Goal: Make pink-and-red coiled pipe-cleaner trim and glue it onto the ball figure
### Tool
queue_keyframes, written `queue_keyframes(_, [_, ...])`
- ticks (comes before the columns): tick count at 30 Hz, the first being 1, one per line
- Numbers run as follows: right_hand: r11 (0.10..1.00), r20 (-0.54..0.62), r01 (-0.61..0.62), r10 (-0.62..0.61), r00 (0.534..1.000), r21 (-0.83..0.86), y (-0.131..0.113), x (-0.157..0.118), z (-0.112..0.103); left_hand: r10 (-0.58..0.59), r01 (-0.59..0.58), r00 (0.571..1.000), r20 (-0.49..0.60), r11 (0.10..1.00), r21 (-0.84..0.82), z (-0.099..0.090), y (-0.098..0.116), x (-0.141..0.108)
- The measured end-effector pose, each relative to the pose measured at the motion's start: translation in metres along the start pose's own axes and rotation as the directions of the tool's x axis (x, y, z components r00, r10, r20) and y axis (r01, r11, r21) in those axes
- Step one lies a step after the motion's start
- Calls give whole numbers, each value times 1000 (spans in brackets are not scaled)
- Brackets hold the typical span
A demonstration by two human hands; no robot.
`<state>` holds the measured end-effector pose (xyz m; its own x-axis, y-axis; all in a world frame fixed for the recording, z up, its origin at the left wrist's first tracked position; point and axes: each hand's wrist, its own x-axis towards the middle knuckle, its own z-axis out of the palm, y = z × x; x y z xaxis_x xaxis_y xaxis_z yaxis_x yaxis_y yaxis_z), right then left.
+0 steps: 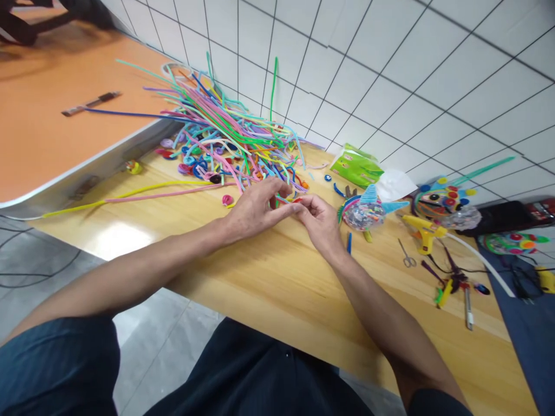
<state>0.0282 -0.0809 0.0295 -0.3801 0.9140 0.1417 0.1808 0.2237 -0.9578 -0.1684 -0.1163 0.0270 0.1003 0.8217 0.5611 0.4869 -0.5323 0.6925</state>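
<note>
My left hand (255,211) and right hand (319,222) meet at the fingertips, over the table (260,277). Right: thumb and index are together, clamped on a strip (281,199). Left: thumb and index reach the same strip from the opposite side; I cannot tell whether they pinch it or only touch it. The strip lies between my two sets of fingertips. It shows teal toward my left fingers and red toward my right; my fingers cover the remainder, so its full length and shape cannot be read.

The pile (234,124) of stems, beyond my left fingers, is partly covered by that hand. Its stems overlap and cannot be counted. A dark object (21,23), far beyond and left of my fingers, is blurred and cut off.

Quantities:
- Left of my fingers: one yellow stem (151,186), one pink stem (173,192), one coil (228,200); farther off, one pen (92,104).
- Beyond my right fingers: one green pack (356,167).
- Right of my fingers: three figures (363,215), one glue gun (427,232), one pair of scissors (406,254), one cutter (469,312).
</note>
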Motion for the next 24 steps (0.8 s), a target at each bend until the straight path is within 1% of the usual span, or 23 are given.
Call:
queue_keyframes(3, [997, 3, 36, -35, 999, -64, -3, -4, 1, 34, -32, 999, 24, 996, -85, -1, 4, 7])
queue_keyframes(5, [995, -12, 54, -55, 998, -87, -5, -6, 1, 39, -37, 999, 18, 991, -125, 1, 7, 10])
queue_keyframes(6, [994, -19, 64, -66, 998, -88, -6, -8, 2, 16, -15, 1000, 7, 989, -148, 2, 9, 10])
queue_keyframes(8, [994, -38, 86, -88, 995, -71, -8, -11, 1, -75, 72, 997, -1, 971, -228, 8, 15, 10])
queue_keyframes(11, [989, -93, 133, -139, 986, -62, -11, -19, -2, -212, 204, 977, 26, 894, -400, 19, 25, 9])
queue_keyframes(14, [978, -151, 178, -194, 969, -112, -12, -27, -7, -288, 264, 957, 26, 835, -483, 33, 35, 9])
queue_keyframes(17, [969, -195, 201, -227, 954, -146, -11, -36, -16, -315, 277, 949, 0, 832, -481, 46, 44, 10])
queue_keyframes(19, [975, -194, 199, -215, 957, -96, -9, -41, -24, -314, 275, 950, -2, 835, -477, 53, 50, 11])
queue_keyframes(21, [986, -155, 168, -167, 974, -10, -6, -45, -34, -320, 290, 947, 22, 824, -487, 59, 56, 12])
queue_keyframes(24, [994, -86, 95, -90, 992, 60, 0, -50, -50, -342, 351, 933, 112, 796, -493, 68, 61, 12])
